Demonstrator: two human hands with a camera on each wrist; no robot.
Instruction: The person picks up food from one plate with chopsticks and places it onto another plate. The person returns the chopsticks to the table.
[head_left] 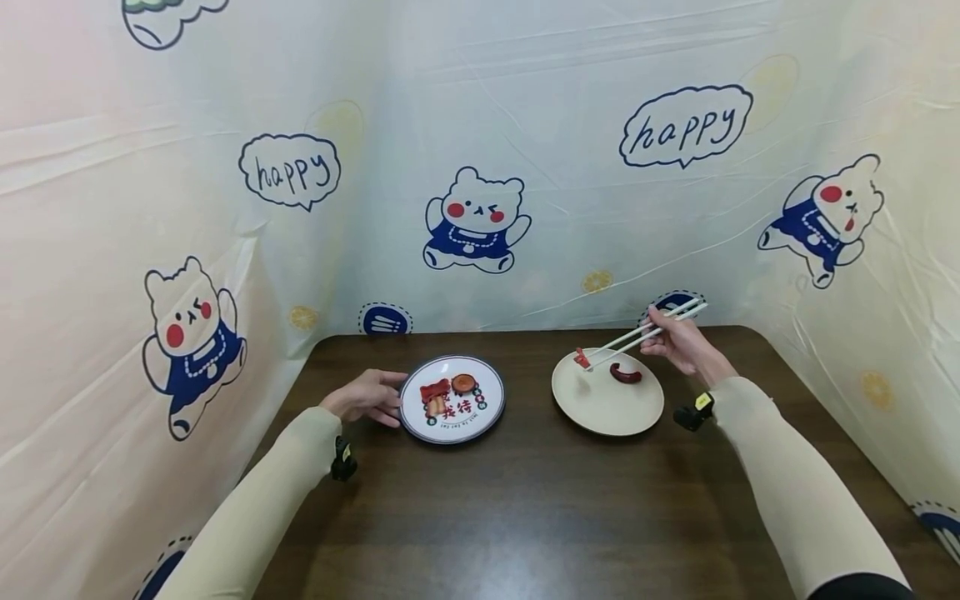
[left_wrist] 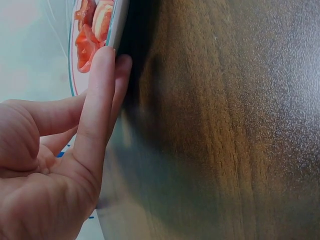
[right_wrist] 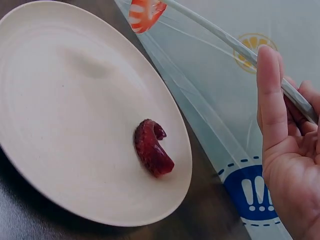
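I'm seeing the right hand (head_left: 684,346) pinching chopsticks (head_left: 622,351) that are slanting down leftward, holding a red piece (head_left: 581,359) over the cream plate (head_left: 600,410); farther left, the left hand (head_left: 367,397), fingers extended, is touching the printed plate (head_left: 491,383).

Soft, even light in your head view; dimmer wrist views.
You get pale glare low on the dark brown wooden table (head_left: 495,533) and grainy sheen at the left wrist view's right; there the pale fabric backdrop (left_wrist: 30,55) looks hazy. In your right wrist view, the round cream plate (right_wrist: 65,130) takes a soft-edged shadow, and the glossy, dark-red curved piece (right_wrist: 149,151) catches small highlights.
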